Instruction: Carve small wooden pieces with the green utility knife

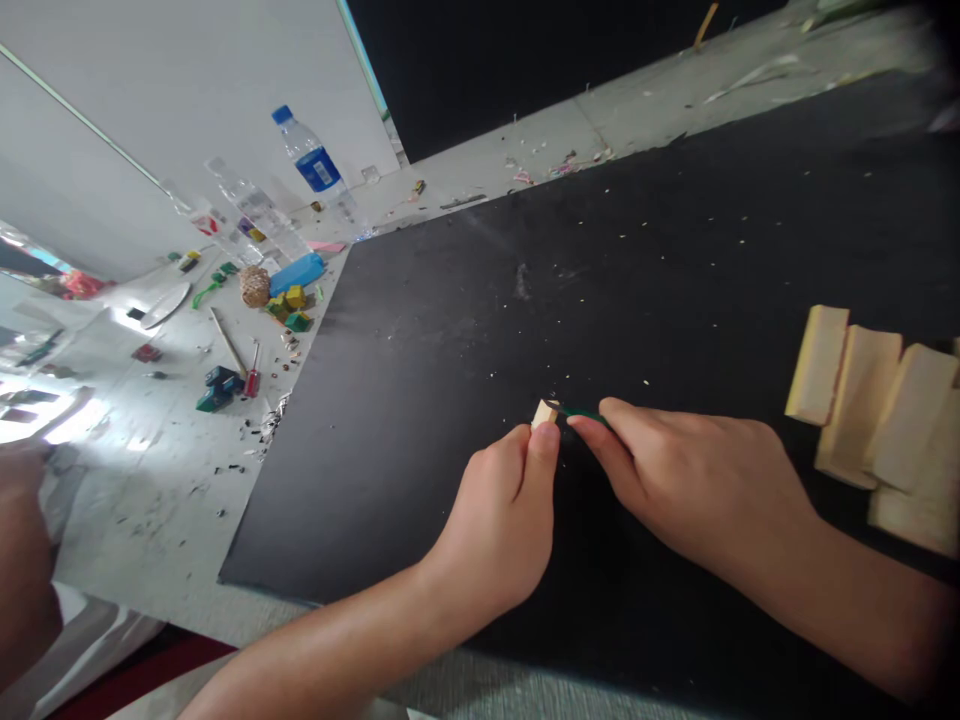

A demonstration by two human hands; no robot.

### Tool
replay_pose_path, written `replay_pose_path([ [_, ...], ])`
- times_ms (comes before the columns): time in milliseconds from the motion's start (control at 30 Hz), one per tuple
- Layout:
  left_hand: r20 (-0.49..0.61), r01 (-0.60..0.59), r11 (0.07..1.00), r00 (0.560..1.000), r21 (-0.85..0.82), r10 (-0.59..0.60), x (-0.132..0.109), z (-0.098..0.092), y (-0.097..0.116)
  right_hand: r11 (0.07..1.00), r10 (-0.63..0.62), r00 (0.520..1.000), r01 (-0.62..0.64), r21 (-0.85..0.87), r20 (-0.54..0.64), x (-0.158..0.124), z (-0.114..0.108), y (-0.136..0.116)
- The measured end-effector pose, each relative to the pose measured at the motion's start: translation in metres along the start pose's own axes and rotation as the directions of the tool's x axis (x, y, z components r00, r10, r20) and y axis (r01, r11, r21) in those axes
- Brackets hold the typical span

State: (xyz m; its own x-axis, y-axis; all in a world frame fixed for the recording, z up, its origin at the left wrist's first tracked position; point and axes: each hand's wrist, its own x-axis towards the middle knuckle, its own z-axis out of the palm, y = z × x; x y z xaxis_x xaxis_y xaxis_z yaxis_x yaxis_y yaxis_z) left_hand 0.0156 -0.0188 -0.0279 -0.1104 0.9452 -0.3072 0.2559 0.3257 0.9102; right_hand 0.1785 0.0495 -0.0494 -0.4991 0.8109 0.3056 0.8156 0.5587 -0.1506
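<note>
Over the black mat (420, 330), my left hand (506, 515) is closed around a small pale wooden block (544, 412), whose top end sticks out past the thumb. My right hand (675, 470) grips a thin tool with a green handle (589, 413), thumb and fingers pinched round it. The tool's dark tip (556, 404) meets the exposed end of the block. Most of the handle is hidden inside my right hand, so its exact kind is unclear. Tiny pale chips are scattered on the mat around both hands.
Several pale wooden blocks (862, 405) lie at the right. On the left stand plastic bottles (315, 165), with a ball of twine (255, 287), a red screwdriver (253, 372), and green and yellow cubes (289, 303). Another person's arm (22, 560) shows at the left edge.
</note>
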Motion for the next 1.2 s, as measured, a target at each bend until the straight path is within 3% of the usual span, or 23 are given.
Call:
replay_pose_path([
  [233, 0.038, 0.093, 0.986, 0.995, -0.135, -0.089, 0.008, -0.001, -0.008, 0.987, -0.044, 0.996, 0.032, -0.156, -0.074, 0.003, 0.002, -0.004],
  [533, 0.09, 0.25, 0.948, 0.968, -0.199, -0.236, 0.013, -0.002, 0.003, 0.972, -0.023, 0.997, 0.041, -0.232, 0.076, 0.006, -0.007, -0.01],
  [900, 0.088, 0.235, 0.943, 0.972, -0.236, -0.22, 0.015, -0.001, -0.002, 0.968, -0.036, 0.994, 0.061, -0.244, 0.106, 0.007, -0.008, -0.009],
  [1067, 0.047, 0.139, 0.973, 0.99, -0.185, -0.133, 0.01, 0.0, -0.004, 0.962, -0.12, 0.991, 0.104, -0.253, -0.049, 0.003, -0.003, -0.006],
  [1200, 0.02, 0.084, 0.985, 0.996, -0.151, -0.082, 0.008, -0.001, -0.005, 0.984, -0.135, 0.983, 0.119, -0.131, -0.123, 0.004, -0.001, -0.003],
])
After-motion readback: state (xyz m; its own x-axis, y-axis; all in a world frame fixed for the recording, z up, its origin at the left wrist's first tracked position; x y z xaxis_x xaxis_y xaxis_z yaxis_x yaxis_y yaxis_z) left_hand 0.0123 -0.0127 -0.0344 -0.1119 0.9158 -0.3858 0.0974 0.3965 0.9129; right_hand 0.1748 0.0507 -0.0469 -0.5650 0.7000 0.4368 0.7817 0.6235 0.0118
